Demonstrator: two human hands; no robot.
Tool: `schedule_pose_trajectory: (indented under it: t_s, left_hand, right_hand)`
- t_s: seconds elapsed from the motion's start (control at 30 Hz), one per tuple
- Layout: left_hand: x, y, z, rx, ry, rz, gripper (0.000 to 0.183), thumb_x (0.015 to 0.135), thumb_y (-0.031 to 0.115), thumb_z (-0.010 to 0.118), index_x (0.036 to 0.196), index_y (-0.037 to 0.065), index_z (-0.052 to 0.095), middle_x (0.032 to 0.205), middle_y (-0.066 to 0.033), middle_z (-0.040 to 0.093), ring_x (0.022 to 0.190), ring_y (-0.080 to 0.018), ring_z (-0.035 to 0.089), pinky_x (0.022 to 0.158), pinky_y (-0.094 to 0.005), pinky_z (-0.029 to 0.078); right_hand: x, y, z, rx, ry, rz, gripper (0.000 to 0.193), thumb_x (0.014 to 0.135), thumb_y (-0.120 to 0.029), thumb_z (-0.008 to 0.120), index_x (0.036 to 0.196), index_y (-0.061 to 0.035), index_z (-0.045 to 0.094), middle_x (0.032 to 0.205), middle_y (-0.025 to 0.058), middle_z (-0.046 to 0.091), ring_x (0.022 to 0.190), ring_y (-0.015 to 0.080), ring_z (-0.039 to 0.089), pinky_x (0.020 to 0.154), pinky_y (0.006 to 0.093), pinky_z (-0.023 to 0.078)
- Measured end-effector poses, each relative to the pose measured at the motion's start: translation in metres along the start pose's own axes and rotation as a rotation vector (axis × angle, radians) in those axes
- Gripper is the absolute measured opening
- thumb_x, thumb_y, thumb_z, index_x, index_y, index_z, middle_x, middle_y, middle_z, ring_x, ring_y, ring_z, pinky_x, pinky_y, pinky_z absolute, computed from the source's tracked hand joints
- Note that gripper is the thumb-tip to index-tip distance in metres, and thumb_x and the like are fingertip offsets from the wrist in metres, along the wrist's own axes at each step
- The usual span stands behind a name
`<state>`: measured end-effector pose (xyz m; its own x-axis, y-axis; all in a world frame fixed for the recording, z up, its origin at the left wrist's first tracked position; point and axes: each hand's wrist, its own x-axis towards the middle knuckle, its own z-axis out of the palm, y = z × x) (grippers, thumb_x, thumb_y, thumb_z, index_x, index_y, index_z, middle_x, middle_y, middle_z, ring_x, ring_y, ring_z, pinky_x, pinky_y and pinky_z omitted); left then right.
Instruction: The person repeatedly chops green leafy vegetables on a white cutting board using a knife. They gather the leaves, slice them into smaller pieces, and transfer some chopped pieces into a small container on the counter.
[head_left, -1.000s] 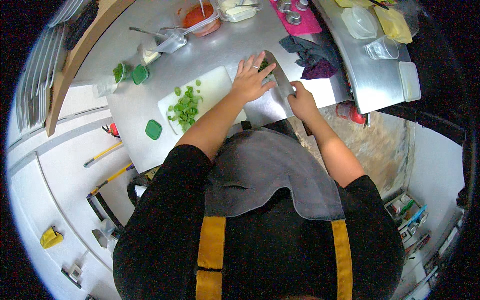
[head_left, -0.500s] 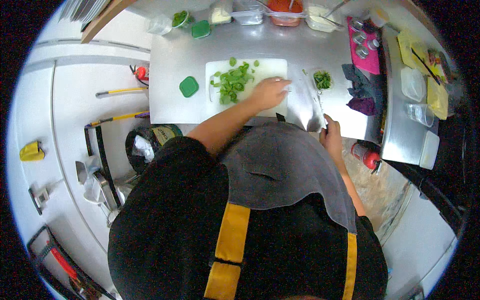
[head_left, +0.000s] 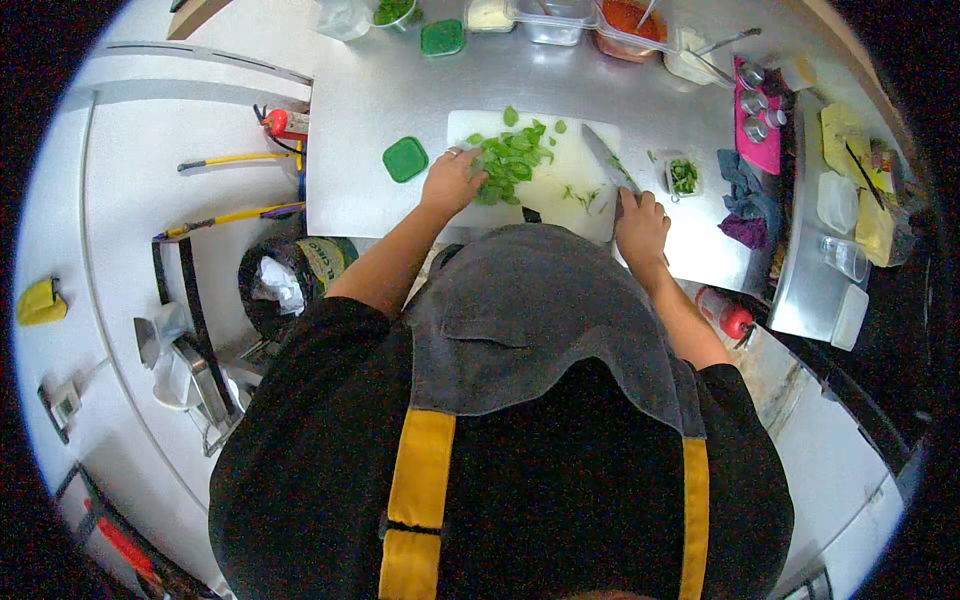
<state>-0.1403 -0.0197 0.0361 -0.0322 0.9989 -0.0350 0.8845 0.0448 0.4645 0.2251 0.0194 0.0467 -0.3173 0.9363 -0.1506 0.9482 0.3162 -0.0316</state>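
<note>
Near edge: right hand [head_left: 640,222] closed around the handle of a chef's knife [head_left: 606,160], blade flat on the white cutting board [head_left: 560,190], tip pointing away from the body. Left hand [head_left: 452,182] lies loosely cupped at the board's left edge, fingers on the pile of green leaves [head_left: 510,160]; it looks to be pressing or gathering them, not gripping anything.

Step, as I read it: mid-chop, herbs being bunched up between cuts. A few chopped bits lie scattered on the board beside the blade. Next move calls for a tight bunch under curled fingertips, clear of the edge, before the blade comes across.

Containers, moving out:
- small square tub [head_left: 683,175] just right of the board, chopped greens inside
- green lid [head_left: 405,159] left of the board, lying flat, nothing on it
- back row: cup with greens [head_left: 392,12], second green lid [head_left: 442,37], pale-filled tub [head_left: 490,13], clear tub [head_left: 555,20] (contents unclear), tub of red sauce [head_left: 630,20] with a utensil in it.
</note>
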Motion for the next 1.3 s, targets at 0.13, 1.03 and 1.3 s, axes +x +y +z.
schedule_pose_trajectory:
  t_s: [0.13,1.03,1.3]
  left_hand:
    - [0.019,-0.013,-0.001,-0.005,-0.199,0.254,0.026,0.085,0.024,0.071,0.106,0.009,0.069,0.1,-0.0169,0.067,0.102,-0.0364,0.063,0.088,-0.0476,0.05]
    - [0.015,0.067,-0.087,-1.589,-0.162,-0.394,0.02,0.098,0.011,0.063,0.114,0.0,0.064,0.09,-0.004,0.066,0.074,-0.0115,0.061,0.066,-0.0243,0.048]
    - [0.012,0.084,-0.113,-1.183,0.004,-0.345,0.018,0.098,0.016,0.064,0.107,0.001,0.066,0.082,-0.0037,0.068,0.068,-0.0115,0.063,0.061,-0.0257,0.049]
  right_hand:
    - [0.031,-0.05,-0.005,0.218,-0.01,-0.078,0.046,0.087,-0.016,0.062,0.133,-0.0138,0.057,0.115,0.0168,0.059,0.103,0.0375,0.062,0.088,0.0499,0.051]
    - [0.087,-0.131,-0.12,1.799,-0.511,0.149,0.011,0.1,-0.017,0.061,0.105,-0.0076,0.061,0.09,0.0016,0.067,0.077,0.0124,0.065,0.065,0.0256,0.049]
    - [0.08,-0.162,-0.134,1.708,-0.386,0.072,0.011,0.099,-0.013,0.063,0.104,-0.0038,0.063,0.087,0.0039,0.066,0.073,0.0125,0.065,0.064,0.0258,0.051]
